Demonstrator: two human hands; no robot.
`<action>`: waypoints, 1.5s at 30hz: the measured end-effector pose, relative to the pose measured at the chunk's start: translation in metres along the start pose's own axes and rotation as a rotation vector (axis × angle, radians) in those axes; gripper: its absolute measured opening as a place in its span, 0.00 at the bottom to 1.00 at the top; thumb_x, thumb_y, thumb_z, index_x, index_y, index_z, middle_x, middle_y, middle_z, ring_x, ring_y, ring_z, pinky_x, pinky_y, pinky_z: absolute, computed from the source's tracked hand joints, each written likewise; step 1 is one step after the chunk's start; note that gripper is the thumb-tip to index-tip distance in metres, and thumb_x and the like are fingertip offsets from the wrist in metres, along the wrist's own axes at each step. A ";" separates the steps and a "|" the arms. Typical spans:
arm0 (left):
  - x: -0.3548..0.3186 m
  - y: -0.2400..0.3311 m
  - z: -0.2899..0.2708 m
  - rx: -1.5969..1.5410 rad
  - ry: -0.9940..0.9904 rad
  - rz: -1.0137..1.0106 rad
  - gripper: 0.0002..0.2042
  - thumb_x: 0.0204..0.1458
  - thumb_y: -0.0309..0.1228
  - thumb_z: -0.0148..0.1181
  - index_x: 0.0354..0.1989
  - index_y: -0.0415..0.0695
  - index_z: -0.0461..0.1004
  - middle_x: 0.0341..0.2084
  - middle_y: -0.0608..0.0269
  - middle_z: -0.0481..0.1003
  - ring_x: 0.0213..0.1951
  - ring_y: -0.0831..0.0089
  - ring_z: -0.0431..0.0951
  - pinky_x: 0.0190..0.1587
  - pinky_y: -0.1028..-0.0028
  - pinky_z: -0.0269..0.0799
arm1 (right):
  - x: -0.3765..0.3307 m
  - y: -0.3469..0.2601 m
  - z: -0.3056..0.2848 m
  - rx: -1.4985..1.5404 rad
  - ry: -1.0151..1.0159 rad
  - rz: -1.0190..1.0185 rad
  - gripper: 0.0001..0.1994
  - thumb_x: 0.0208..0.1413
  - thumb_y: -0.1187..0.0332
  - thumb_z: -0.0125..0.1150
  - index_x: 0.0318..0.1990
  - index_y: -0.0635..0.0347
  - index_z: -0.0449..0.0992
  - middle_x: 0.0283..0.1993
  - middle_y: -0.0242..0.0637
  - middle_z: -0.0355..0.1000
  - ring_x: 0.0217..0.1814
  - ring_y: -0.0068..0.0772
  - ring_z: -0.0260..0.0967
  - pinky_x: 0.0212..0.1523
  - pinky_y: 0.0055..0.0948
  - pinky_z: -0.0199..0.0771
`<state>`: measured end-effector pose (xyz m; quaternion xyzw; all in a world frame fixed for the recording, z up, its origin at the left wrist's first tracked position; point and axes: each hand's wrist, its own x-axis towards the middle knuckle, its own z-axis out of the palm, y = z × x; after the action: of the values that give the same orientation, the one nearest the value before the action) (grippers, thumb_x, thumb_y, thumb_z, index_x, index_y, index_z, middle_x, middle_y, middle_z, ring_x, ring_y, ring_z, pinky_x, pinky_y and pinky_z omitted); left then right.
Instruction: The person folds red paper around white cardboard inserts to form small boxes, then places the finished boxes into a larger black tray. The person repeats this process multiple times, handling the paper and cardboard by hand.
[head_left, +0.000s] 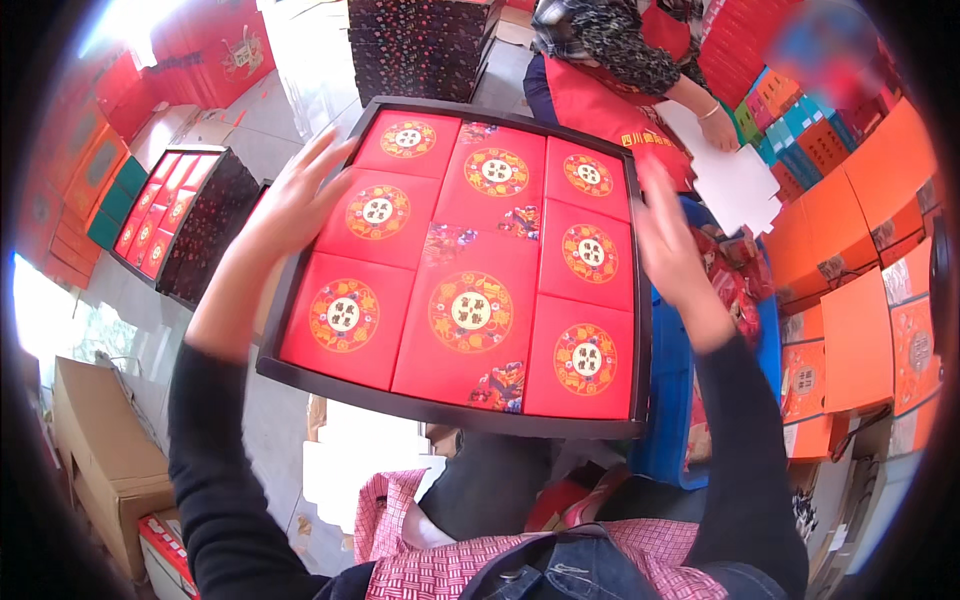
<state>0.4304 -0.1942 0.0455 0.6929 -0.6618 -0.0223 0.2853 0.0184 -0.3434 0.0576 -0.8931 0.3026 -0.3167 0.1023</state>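
I hold a large dark tray-like gift box (448, 411) in front of me, filled with several red boxes (470, 315) bearing round gold emblems. My left hand (295, 200) grips the tray's left rim with fingers spread along the edge. On the opposite side, my right hand (668, 240) presses flat against the right rim. The tray is tilted slightly toward me, above my lap.
Another filled dark tray (185, 225) lies on the floor at left. Stacked dark boxes (420, 45) stand behind. A person in a red apron (610, 105) works at top, hand on white card (735, 185). Orange boxes (860, 260) pile at right; a cardboard carton (105, 455) sits lower left.
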 end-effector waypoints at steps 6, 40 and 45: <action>-0.159 0.050 -0.020 0.189 -0.220 -0.165 0.27 0.58 0.42 0.52 0.65 0.45 0.60 0.69 0.51 0.49 0.70 0.50 0.45 0.68 0.57 0.46 | -0.156 -0.074 -0.023 -0.034 -0.207 0.281 0.31 0.62 0.64 0.48 0.68 0.70 0.49 0.73 0.55 0.41 0.77 0.53 0.34 0.72 0.43 0.38; -0.469 -0.032 0.084 0.259 0.414 -0.984 0.23 0.50 0.34 0.64 0.50 0.32 0.67 0.46 0.44 0.70 0.50 0.49 0.70 0.53 0.58 0.65 | -0.267 -0.120 -0.024 0.296 0.134 0.620 0.22 0.67 0.68 0.40 0.65 0.68 0.58 0.68 0.45 0.57 0.69 0.40 0.55 0.66 0.34 0.54; -0.507 0.060 0.165 0.146 0.021 -0.911 0.36 0.37 0.36 0.74 0.55 0.34 0.65 0.55 0.43 0.64 0.59 0.49 0.63 0.61 0.58 0.59 | -0.325 -0.182 -0.012 0.268 -0.051 0.718 0.22 0.64 0.72 0.44 0.65 0.66 0.58 0.68 0.42 0.57 0.70 0.39 0.53 0.67 0.34 0.51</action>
<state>0.2463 0.2191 -0.2431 0.9316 -0.2869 -0.0918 0.2033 -0.1021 -0.0018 -0.0287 -0.7165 0.5493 -0.2754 0.3301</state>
